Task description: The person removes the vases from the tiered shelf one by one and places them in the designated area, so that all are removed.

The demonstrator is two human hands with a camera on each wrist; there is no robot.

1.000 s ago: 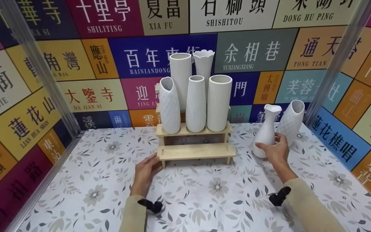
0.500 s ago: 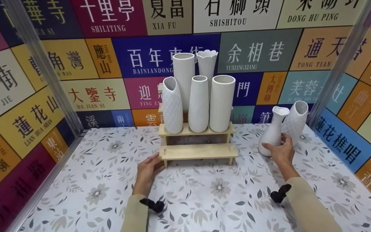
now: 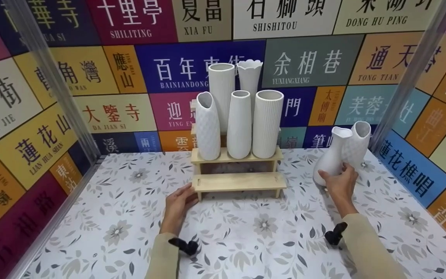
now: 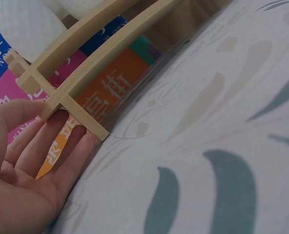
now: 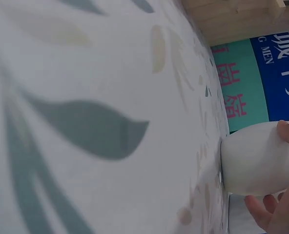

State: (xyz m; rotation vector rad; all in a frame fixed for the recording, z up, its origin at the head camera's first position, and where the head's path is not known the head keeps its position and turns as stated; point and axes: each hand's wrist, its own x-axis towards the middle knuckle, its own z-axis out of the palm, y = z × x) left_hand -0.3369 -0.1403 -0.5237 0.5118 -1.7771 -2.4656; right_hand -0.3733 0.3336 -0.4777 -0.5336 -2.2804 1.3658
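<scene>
My right hand [image 3: 339,184] grips the lower body of a smooth white vase [image 3: 329,162] with a narrow neck and wavy rim; it leans slightly right. In the right wrist view its rounded base [image 5: 254,158] is close to the cloth; contact is unclear. Behind it stands a diamond-textured white vase [image 3: 358,143], partly hidden. My left hand [image 3: 176,203] holds the lower left corner of a stepped wooden stand [image 3: 240,182]. The left wrist view shows fingers [image 4: 30,144] around the stand's front leg [image 4: 83,117].
On the stand's middle step are a slant-mouthed vase [image 3: 208,130], a slim vase [image 3: 239,128] and a ribbed cylinder vase [image 3: 268,126]. Higher up behind are a tall ribbed vase [image 3: 222,81] and a scalloped-rim vase [image 3: 250,73]. Printed panels [image 3: 308,58] wall the floral-covered table [image 3: 242,240].
The view shifted slightly early on. My right hand moved the narrow-necked vase a little right, closer in front of the textured vase, and it tilted. My left hand stays at the stand's corner.
</scene>
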